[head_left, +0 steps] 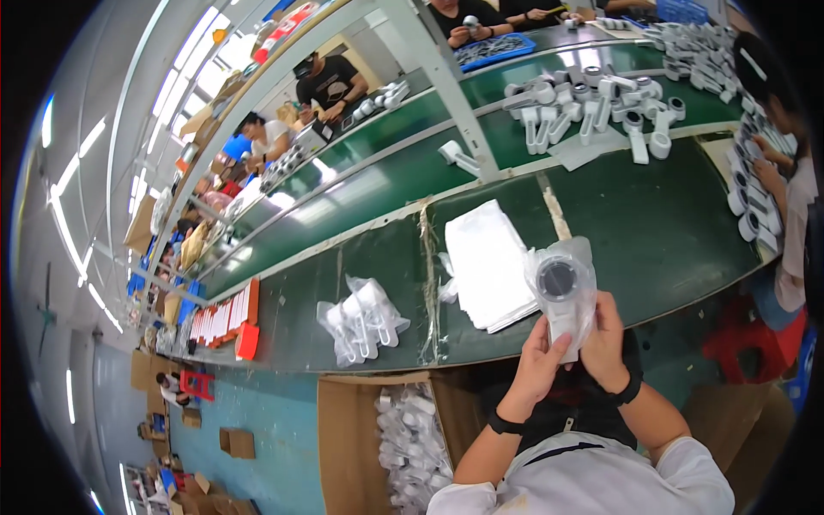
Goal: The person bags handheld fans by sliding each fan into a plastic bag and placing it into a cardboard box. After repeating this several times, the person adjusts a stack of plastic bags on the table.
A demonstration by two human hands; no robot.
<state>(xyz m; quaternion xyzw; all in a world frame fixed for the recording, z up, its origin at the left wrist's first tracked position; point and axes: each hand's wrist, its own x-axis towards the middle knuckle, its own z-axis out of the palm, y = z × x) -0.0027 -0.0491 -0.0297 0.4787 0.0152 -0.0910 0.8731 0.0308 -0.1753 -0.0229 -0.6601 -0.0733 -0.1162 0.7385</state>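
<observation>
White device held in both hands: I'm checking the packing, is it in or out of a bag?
In: the clear bag surrounds the white device, showing loose past its round head.

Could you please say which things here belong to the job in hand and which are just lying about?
Likely job things:
bagged white device, in left hand and right hand
flat white stack, possibly bags
bagged pieces on the table
large open carton of bagged pieces

Probably just lying about:
red box
small carton on the floor
</observation>
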